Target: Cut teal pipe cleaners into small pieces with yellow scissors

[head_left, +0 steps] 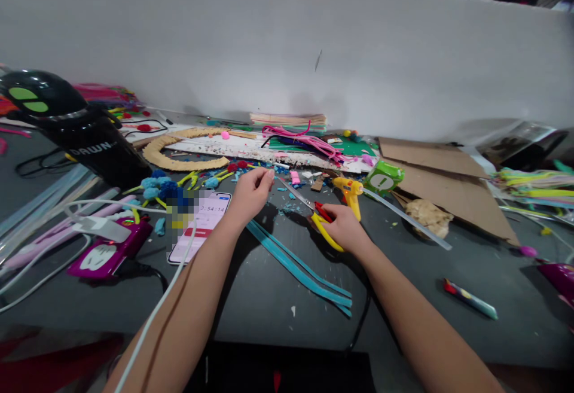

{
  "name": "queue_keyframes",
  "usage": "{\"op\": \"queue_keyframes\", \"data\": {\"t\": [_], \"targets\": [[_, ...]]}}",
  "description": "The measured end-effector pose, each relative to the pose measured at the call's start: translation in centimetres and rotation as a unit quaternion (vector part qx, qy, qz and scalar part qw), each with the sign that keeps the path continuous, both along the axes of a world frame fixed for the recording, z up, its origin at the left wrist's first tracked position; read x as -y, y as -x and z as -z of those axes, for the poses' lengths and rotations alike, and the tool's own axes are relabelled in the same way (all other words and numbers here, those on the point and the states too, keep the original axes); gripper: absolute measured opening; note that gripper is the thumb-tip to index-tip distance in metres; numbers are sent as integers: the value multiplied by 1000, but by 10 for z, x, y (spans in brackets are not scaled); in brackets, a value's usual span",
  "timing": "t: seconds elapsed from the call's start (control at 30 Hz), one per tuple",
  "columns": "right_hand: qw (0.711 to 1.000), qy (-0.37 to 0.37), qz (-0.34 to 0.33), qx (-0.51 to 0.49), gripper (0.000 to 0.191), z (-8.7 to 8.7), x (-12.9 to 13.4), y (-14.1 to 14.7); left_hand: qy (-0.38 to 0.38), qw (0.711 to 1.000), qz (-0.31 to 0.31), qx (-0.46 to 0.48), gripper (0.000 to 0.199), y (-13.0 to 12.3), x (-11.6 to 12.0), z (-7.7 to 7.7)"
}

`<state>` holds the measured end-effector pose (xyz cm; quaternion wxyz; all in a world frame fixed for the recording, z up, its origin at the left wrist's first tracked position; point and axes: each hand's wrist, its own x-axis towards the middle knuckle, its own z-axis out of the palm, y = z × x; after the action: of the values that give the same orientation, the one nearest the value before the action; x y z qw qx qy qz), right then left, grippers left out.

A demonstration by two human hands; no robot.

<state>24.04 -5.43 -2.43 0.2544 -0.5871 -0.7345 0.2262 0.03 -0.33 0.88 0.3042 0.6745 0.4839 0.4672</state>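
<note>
My right hand [343, 225] grips scissors [329, 234] with yellow and red handles. Their blades point up and left, towards my left hand [255, 192], whose thumb and fingers are pinched together. Whatever is in that pinch is too small or too hidden to name. Blue pipe cleaners [296, 264] lie on the table below and between my hands. Tiny blue clippings [290, 206] are scattered under the blades. A yellow hot glue gun [350, 192] with a clear glue stick [408, 219] in its back lies just beyond my right hand.
A phone [201, 225] lies by my left forearm, with a purple power strip [110, 249] and a white cable further left. A black bottle [85, 136] stands back left. Cardboard [452, 189], a green packet [384, 177] and a marker-like tube [470, 298] lie right.
</note>
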Motion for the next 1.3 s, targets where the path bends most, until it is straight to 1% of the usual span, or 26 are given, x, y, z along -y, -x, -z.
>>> {"op": "queue_keyframes", "data": {"t": [0.13,0.27,0.6,0.77,0.93,1.1,1.2,1.3], "targets": [[1000,12,5,-15,34,1,1,1,-6,1000,-5,-2,37,1,0,0],[1000,15,7,-26,34,-1,2,2,-6,1000,-11,3,38,1,-1,0],[1000,7,1,-10,33,0,1,0,-2,1000,-3,-1,37,0,0,0],[1000,-1,-1,2,27,1,0,-1,-6,1000,-2,-2,37,0,0,0],[1000,-4,-1,8,26,2,-1,-1,-2,1000,2,7,37,0,0,0],[1000,-5,12,-7,33,0,0,1,4,1000,-2,8,39,-1,1,-1],[999,-5,21,-26,35,-1,2,2,6,1000,-14,9,42,-1,1,0],[1000,1,16,-26,36,-1,2,2,13,999,-28,10,43,-1,0,2]]}}
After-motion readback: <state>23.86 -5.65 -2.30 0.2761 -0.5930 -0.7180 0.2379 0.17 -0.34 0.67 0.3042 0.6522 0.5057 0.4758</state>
